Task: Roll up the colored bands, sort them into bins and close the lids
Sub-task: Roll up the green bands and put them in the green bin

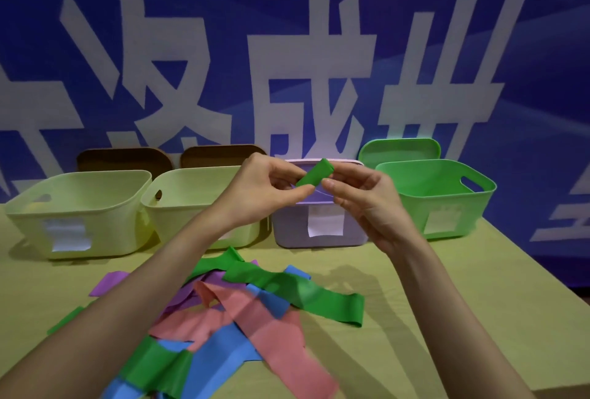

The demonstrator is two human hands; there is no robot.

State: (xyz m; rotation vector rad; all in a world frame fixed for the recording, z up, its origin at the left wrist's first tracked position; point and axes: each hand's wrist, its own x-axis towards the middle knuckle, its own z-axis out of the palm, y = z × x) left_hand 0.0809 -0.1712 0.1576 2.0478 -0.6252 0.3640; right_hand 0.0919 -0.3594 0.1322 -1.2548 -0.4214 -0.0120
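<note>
**Green band roll held in both hands above the bins**

Head view. Both hands are raised over the table (479, 319), in front of the bin row. The left hand (265, 188) and right hand (360, 197) together hold a small rolled green band (314, 172), tilted, its far end higher. Left thumb and fingers are curled and pinch the roll's near, lower end; right thumb and forefinger are bent and pinch it from the right side. The roll sits in the air just in front of the lilac bin (319, 232), touching neither the bin nor the table.

Bins stand in a row along the back of the table, against a blue banner (319, 47) with large white characters. From the left: pale yellow-green bin (79, 213), second pale yellow-green bin (191, 207), the lilac bin, green bin (447, 200). Each of the bins whose front shows carries a white label. All are open. Two brown lids (124, 159) lean behind the two pale bins; a green lid (399, 149) leans behind the green bin.

On the yellow-green tablecloth near the person lies a loose pile of unrolled bands (242, 319), overlapping: green, pink, blue and purple strips. One long green strip (306, 296) runs over the pile toward the right. A pink strip (281, 344) crosses toward the near edge.
</note>
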